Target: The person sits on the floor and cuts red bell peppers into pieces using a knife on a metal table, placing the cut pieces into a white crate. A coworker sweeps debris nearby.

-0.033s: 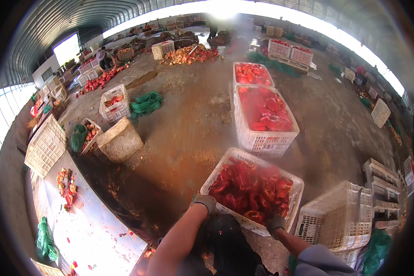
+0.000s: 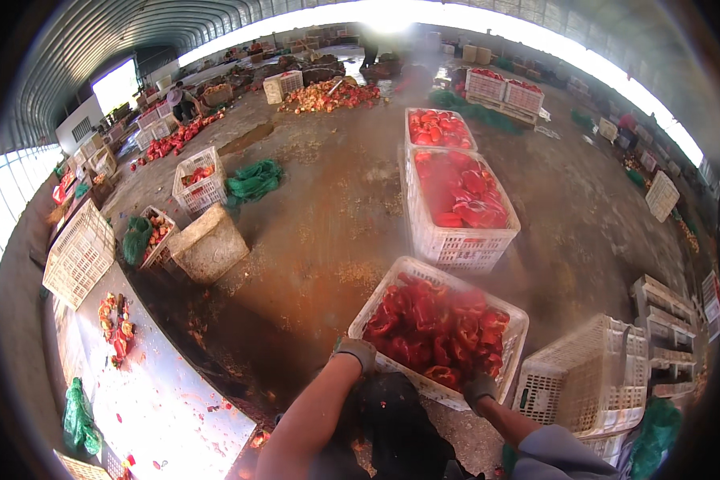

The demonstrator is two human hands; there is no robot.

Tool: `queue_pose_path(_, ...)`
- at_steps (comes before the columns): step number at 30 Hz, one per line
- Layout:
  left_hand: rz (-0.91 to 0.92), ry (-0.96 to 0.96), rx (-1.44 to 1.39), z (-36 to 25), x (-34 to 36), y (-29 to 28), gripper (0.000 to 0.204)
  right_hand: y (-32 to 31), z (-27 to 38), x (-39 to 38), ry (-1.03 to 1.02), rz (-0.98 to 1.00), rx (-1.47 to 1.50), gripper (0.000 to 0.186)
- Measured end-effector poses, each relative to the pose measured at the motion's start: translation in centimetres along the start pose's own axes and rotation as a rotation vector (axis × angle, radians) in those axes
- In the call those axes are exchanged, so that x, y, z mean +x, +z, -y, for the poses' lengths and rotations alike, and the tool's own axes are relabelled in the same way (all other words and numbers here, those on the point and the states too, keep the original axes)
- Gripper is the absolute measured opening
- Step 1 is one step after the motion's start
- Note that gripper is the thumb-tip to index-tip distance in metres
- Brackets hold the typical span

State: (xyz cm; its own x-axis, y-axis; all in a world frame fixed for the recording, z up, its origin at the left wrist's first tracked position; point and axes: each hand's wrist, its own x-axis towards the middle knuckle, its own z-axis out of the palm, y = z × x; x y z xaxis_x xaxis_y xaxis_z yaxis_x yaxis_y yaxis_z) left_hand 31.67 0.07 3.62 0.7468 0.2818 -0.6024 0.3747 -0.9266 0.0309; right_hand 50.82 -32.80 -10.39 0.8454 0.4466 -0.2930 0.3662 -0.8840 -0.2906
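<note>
A white plastic crate point(image 2: 440, 394) stands in front of my legs, slightly tilted, loaded with red bell peppers point(image 2: 424, 324) that look cut open. My left hand point(image 2: 355, 354), in a greyish glove, is closed on the crate's near left corner. At the near right side, my right hand point(image 2: 480, 389), gloved too, grips the rim; its fingers are partly hidden against the peppers and the wall. Just beyond stands another white crate point(image 2: 464, 248) full of red peppers, with a further filled crate point(image 2: 438, 128) behind it.
A metal table point(image 2: 160, 384) with pepper scraps lies at left. Stacked white crates point(image 2: 588, 376) and a wooden pallet point(image 2: 668, 336) stand at right. Green netting point(image 2: 254, 180) and a tipped crate point(image 2: 210, 242) lie on the floor. A person point(image 2: 184, 102) bends over peppers far left.
</note>
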Motion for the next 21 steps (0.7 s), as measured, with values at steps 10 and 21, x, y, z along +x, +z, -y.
queue_pose_path(10, 0.023, 0.006, -0.027, 0.1, 0.6, 0.1, 0.054, 1.2, -1.2, 0.9, 0.070, -0.001, 0.001, 0.038)
queue_pose_path(21, 0.062, 0.021, -0.040, -0.2, 0.2, -1.0, 0.052, 1.0, -1.4, 1.0, 0.020, 0.032, -0.040, 0.040)
